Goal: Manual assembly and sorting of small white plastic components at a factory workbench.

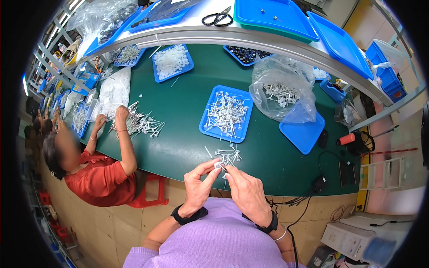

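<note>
Over the near edge of the green table, my two hands meet with fingertips nearly touching. My left hand (199,182) pinches a small white piece (217,165) between thumb and forefinger. Closed as well, my right hand (246,187) has its fingertips at that piece; a thin dark sliver shows there, too small to name. Just beyond the fingers lies a loose heap of white-headed thin stems (231,155). Farther off, a blue tray (203,127) holds many more of these stemmed pieces.
On the table (178,154) are a blue tray of white caps (172,61), an open plastic bag (281,91), and an upturned-looking blue tray (305,134). Scissors (217,18) lie on the shelf above. At left, a co-worker in red (100,178) handles a stem pile (140,123).
</note>
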Motion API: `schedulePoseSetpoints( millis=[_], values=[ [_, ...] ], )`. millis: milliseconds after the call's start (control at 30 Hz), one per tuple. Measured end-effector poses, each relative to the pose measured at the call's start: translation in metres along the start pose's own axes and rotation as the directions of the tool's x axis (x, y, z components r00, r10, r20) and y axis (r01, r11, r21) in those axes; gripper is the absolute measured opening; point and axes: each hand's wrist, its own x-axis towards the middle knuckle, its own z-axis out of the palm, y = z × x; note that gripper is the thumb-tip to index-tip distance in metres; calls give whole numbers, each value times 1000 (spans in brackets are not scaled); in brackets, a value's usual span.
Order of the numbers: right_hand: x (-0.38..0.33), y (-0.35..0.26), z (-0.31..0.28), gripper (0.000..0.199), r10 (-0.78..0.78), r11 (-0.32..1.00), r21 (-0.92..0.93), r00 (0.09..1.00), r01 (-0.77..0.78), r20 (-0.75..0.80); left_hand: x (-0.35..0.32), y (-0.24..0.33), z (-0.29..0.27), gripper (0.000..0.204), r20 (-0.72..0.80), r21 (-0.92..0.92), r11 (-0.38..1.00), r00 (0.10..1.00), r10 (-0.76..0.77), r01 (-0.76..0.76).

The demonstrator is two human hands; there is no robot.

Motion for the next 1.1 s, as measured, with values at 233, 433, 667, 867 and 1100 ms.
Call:
schedulePoseSetpoints(
  millis=[233,433,667,867,1100],
  values=[
    [1,-5,-4,22,61,998,-8,996,-60,66,1,1,2,29,-16,80,996,999,42,-41],
    [1,-5,-5,23,40,999,29,999,-41,34,1,-1,2,29,-13,0,1000,1000,-8,8],
    [2,8,0,20,38,984,173,997,-49,67,2,0,-2,27,40,-84,994,997,-66,70],
    [5,32,1,23,153,662,613,878,-431,453,1,3,-4,24,83,-110,987,991,-104,113],
    [3,46,2,25,-3,-2,685,685,-729,729,0,-3,-7,23,111,-151,978,986,-125,141]
  ],
)
